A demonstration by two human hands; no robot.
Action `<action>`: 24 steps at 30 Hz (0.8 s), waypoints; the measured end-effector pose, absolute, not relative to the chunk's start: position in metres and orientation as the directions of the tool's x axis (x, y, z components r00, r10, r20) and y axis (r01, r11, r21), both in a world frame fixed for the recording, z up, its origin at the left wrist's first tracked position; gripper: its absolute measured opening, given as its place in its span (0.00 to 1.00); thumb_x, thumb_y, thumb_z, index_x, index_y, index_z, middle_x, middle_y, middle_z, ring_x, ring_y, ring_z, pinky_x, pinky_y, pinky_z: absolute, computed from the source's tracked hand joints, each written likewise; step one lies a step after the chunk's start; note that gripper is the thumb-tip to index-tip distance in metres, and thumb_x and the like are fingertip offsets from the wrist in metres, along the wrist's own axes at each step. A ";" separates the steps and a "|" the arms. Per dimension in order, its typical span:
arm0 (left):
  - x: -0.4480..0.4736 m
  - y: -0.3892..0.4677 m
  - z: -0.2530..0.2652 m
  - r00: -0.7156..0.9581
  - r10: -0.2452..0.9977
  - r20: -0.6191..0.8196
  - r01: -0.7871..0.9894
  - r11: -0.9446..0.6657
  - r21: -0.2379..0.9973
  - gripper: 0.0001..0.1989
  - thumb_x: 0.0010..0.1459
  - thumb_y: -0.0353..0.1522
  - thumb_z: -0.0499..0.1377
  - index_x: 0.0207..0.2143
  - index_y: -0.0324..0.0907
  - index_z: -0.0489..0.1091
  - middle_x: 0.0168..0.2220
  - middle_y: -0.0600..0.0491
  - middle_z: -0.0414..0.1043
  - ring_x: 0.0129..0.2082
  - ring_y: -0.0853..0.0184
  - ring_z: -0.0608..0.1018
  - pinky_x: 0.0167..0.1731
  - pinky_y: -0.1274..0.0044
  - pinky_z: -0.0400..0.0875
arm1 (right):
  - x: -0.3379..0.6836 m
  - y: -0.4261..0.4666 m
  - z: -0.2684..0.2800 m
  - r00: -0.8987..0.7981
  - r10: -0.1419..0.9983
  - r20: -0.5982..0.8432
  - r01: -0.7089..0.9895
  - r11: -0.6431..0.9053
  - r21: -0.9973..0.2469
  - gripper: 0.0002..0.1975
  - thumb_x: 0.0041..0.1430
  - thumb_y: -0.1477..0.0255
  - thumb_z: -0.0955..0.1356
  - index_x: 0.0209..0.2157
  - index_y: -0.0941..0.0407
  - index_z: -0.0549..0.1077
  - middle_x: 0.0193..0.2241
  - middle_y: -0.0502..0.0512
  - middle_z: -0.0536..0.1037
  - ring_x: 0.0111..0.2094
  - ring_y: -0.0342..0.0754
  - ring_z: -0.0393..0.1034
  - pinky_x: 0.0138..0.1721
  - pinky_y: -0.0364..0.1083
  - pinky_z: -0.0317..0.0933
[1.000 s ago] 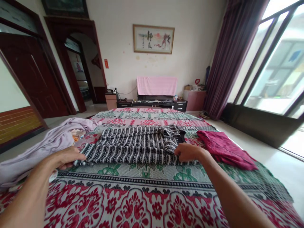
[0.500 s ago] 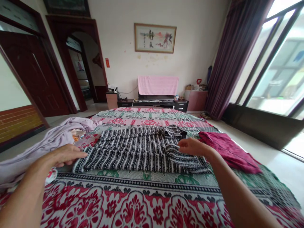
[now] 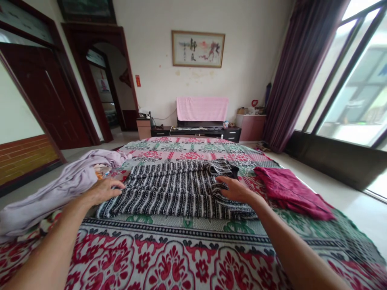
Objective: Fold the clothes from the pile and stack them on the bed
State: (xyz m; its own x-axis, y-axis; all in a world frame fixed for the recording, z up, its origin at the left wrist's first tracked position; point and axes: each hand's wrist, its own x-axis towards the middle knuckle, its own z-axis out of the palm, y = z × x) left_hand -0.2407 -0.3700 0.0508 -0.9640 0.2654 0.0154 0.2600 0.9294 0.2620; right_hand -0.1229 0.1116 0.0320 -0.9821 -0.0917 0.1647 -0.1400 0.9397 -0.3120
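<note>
A black-and-white striped knit garment (image 3: 169, 189) lies spread on the patterned bedspread (image 3: 169, 262), partly folded, its sleeves turned in at the right. My left hand (image 3: 104, 191) is over the garment's left edge, fingers apart and slightly bent, gripping nothing that I can see. Over the folded sleeve at the right is my right hand (image 3: 236, 189), its fingers loosely curved and apart. Whether its fingertips touch the knit is hard to tell. Near the garment's upper right corner shows a small black part (image 3: 234, 172).
A folded crimson garment (image 3: 292, 193) lies to the right. Rumpled pale lilac clothing (image 3: 66, 181) is heaped at the left. Beyond the bed stands a low black cabinet (image 3: 196, 132), below a pink cloth (image 3: 202, 108). A purple curtain (image 3: 290, 72) hangs beside the window.
Both hands have moved inward: my left hand to the right and slightly up, my right hand to the left. The lower sleeve's outer end has shifted a little left.
</note>
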 end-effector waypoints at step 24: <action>-0.241 -0.364 0.066 -0.977 0.208 -0.043 0.145 0.802 0.579 0.24 0.40 0.49 0.60 0.35 0.43 0.78 0.36 0.53 0.79 0.41 0.60 0.77 0.40 0.77 0.68 | -0.122 0.075 0.076 -0.947 -0.301 0.115 -0.314 0.787 -0.531 0.15 0.54 0.66 0.64 0.39 0.54 0.79 0.34 0.50 0.81 0.35 0.46 0.73 0.36 0.42 0.64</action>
